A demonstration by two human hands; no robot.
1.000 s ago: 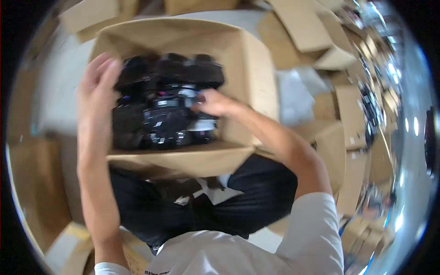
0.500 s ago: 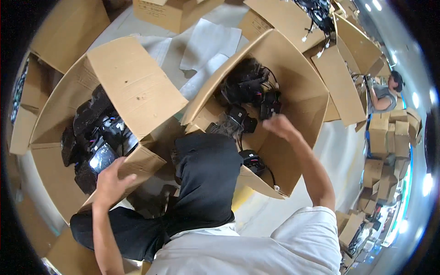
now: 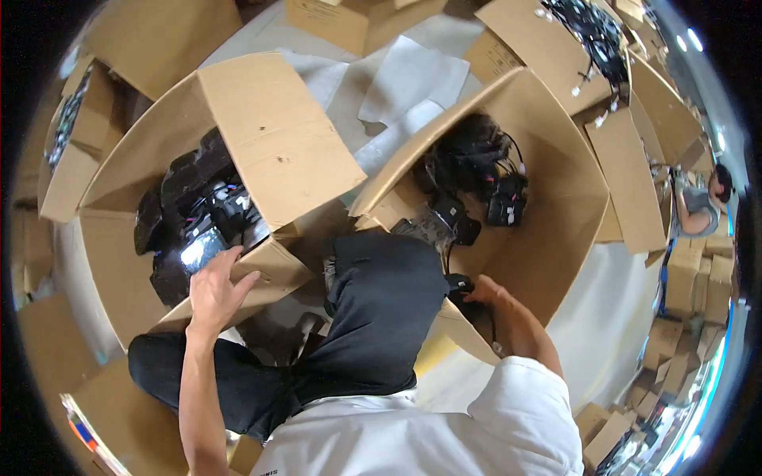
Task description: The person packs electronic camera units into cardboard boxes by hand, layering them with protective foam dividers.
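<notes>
My left hand [image 3: 214, 292] rests at the near edge of the left cardboard box [image 3: 119, 274], thumb and fingers apart, holding nothing. Beside its fingertips lies a shiny-faced black device [image 3: 203, 249], among dark foam pieces [image 3: 176, 178] and other black parts with wires. Inside the right cardboard box [image 3: 556, 198], my right hand [image 3: 494, 293] is closed on a black device with a cable [image 3: 458, 282], close to the near wall. My fingers hide part of that device. Farther in sit more black cabled devices [image 3: 506, 202], some wrapped in clear plastic.
My black-trousered leg [image 3: 381, 297] extends between the two boxes. White foam sheets [image 3: 413, 79] lie on the floor beyond. An open carton with black cables [image 3: 591, 40] stands at the far right. A person [image 3: 698, 208] is at the right, near stacked cartons [image 3: 689, 278].
My right hand has moved nearer to me within the right box and closed on the black device by the near wall. My left hand stays at the left box's edge. The view has shifted.
</notes>
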